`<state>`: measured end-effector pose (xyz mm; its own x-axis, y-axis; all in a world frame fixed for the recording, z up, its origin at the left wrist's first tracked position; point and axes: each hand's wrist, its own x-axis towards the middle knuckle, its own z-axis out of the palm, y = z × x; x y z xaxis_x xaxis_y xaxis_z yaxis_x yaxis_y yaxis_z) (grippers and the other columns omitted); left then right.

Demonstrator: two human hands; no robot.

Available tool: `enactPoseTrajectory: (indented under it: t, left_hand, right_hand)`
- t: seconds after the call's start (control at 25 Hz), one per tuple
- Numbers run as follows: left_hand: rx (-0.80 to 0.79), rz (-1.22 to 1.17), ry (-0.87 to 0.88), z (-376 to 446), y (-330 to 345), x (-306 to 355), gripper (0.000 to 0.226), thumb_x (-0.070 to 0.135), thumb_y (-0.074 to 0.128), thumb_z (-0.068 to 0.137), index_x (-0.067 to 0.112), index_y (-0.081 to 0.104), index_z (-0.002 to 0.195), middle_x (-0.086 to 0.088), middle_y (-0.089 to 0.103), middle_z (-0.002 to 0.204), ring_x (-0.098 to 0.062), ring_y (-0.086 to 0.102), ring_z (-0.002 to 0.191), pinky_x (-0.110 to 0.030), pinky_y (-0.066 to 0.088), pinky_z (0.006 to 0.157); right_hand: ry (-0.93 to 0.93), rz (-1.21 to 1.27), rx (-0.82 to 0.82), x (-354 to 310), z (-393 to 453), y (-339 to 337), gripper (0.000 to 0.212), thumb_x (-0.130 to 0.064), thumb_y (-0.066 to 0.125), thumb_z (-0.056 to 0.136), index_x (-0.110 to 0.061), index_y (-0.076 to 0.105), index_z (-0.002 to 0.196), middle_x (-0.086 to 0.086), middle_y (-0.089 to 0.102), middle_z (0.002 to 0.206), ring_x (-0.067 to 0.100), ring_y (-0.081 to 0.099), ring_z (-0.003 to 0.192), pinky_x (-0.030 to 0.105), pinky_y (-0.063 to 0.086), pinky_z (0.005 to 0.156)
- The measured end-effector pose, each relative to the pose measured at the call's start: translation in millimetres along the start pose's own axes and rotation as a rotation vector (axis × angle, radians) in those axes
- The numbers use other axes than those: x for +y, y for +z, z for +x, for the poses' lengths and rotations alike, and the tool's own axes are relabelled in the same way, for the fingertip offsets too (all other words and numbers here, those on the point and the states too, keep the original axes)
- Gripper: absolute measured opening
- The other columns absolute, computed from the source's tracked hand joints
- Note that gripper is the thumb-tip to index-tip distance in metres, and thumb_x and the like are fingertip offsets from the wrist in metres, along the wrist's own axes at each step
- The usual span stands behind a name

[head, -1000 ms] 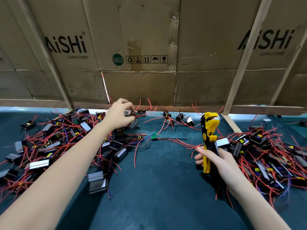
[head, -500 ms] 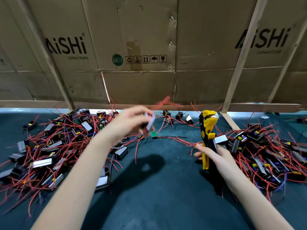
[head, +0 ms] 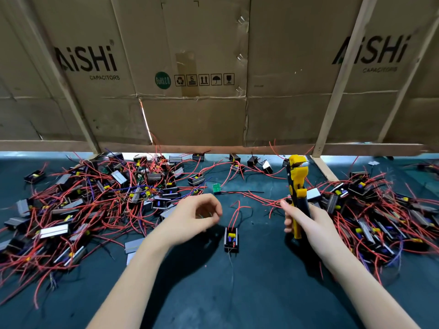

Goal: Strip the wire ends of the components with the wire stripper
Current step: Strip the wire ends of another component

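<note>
The right hand [head: 306, 222] grips the wire stripper [head: 297, 186] upright, ready, while the left hand [head: 197, 217], fingers loosely curled and seemingly empty, hovers beside a lone component [head: 231, 239] on the table [head: 237, 293], its red wires pointing up

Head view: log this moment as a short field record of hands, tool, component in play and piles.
left hand: fingers loosely curled, holding nothing, beside the lone component
right hand: grips the wire stripper handle
wire stripper: yellow and black, upright, head up
lone component: on the green mat between the hands, red wires pointing away
piles: left pile, right pile
stripping: not yet begun
</note>
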<state>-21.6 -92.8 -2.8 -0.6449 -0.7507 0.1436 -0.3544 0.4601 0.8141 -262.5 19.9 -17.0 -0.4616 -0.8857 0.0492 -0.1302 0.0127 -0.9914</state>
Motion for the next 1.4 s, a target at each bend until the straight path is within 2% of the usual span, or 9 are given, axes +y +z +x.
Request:
enactPoseTrajectory:
  t: [0.2, 0.36, 0.52, 0.64, 0.76, 0.88, 1.04, 1.24, 1.4]
  left_hand:
    - [-0.28, 0.23, 0.224, -9, -1, 6, 0.028, 0.008, 0.077, 0.078, 0.026, 0.078, 0.1, 0.011, 0.068, 0.106, -0.008, 0.062, 0.101, -0.024, 0.046, 0.089]
    - [-0.107, 0.43, 0.24, -5, 16, 10, 0.014, 0.032, 0.078, 0.081, 0.029, 0.078, 0.094, 0.009, 0.065, 0.089, -0.005, 0.055, 0.088, -0.031, 0.045, 0.081]
    - [0.035, 0.611, 0.221, -3, 34, 14, 0.017, 0.041, 0.07, 0.085, 0.024, 0.07, 0.089, 0.008, 0.066, 0.085, -0.011, 0.056, 0.089, -0.028, 0.043, 0.077]
    - [0.025, 0.448, 0.162, -2, 35, 12, 0.009, 0.027, 0.068, 0.086, 0.022, 0.074, 0.091, 0.006, 0.069, 0.083, -0.008, 0.056, 0.077, -0.024, 0.044, 0.073]
    - [-0.03, 0.39, 0.171, -2, 31, 8, 0.018, 0.019, 0.067, 0.088, 0.029, 0.077, 0.099, 0.008, 0.064, 0.089, -0.006, 0.054, 0.076, -0.021, 0.04, 0.073]
    - [-0.043, 0.397, 0.21, 1, 30, 5, 0.012, 0.024, 0.073, 0.086, 0.03, 0.078, 0.095, 0.009, 0.061, 0.096, -0.011, 0.057, 0.08, -0.026, 0.042, 0.077]
    - [0.018, 0.333, 0.204, 1, 36, 5, 0.004, 0.022, 0.075, 0.084, 0.024, 0.078, 0.086, 0.006, 0.066, 0.084, -0.01, 0.056, 0.071, -0.03, 0.045, 0.073]
    - [0.07, 0.165, 0.115, 1, 33, 5, 0.005, 0.01, 0.074, 0.084, 0.014, 0.077, 0.083, 0.001, 0.069, 0.078, -0.005, 0.062, 0.051, -0.01, 0.043, 0.062]
    - [0.092, 0.142, 0.053, 0, 33, 6, 0.005, 0.011, 0.075, 0.083, 0.014, 0.076, 0.08, 0.007, 0.067, 0.062, -0.004, 0.064, 0.049, -0.008, 0.042, 0.059]
  right_hand:
    - [-0.04, -0.125, 0.044, 2, 1, -1, 0.059, -0.063, 0.069, 0.065, -0.006, 0.063, 0.081, -0.001, 0.064, 0.065, 0.013, 0.066, 0.062, 0.038, 0.052, 0.068]
    - [-0.078, -0.19, 0.041, 4, 2, -1, 0.053, -0.057, 0.071, 0.071, -0.005, 0.062, 0.079, 0.0, 0.059, 0.065, 0.011, 0.062, 0.06, 0.038, 0.052, 0.072]
    - [-0.199, -0.382, 0.121, 4, -2, 0, 0.026, -0.049, 0.077, 0.073, -0.025, 0.067, 0.073, -0.006, 0.063, 0.063, 0.01, 0.055, 0.062, 0.022, 0.041, 0.062]
    - [-0.418, -0.823, 0.301, 4, -4, 0, 0.033, -0.05, 0.08, 0.065, -0.027, 0.067, 0.084, -0.009, 0.066, 0.074, 0.017, 0.061, 0.074, 0.032, 0.045, 0.067]
    - [-0.598, -1.157, 0.395, 12, 1, -2, 0.05, -0.042, 0.086, 0.055, -0.013, 0.07, 0.093, 0.003, 0.063, 0.078, 0.032, 0.061, 0.077, 0.038, 0.04, 0.068]
    - [-0.656, -1.236, 0.454, 16, 5, -4, 0.049, -0.041, 0.081, 0.056, -0.011, 0.069, 0.093, 0.006, 0.062, 0.078, 0.034, 0.057, 0.075, 0.039, 0.036, 0.068]
    - [-0.743, -1.313, 0.522, 17, 6, -5, 0.047, -0.037, 0.075, 0.057, -0.005, 0.065, 0.09, 0.012, 0.06, 0.08, 0.034, 0.053, 0.074, 0.04, 0.032, 0.068]
    - [-0.73, -1.397, 0.479, 20, 7, 0, 0.059, -0.034, 0.086, 0.047, -0.003, 0.067, 0.093, 0.013, 0.061, 0.082, 0.035, 0.055, 0.078, 0.041, 0.036, 0.069]
    - [-0.68, -1.371, 0.417, 24, 6, 8, 0.063, -0.038, 0.086, 0.047, -0.003, 0.068, 0.097, 0.013, 0.065, 0.087, 0.036, 0.059, 0.08, 0.041, 0.041, 0.07]
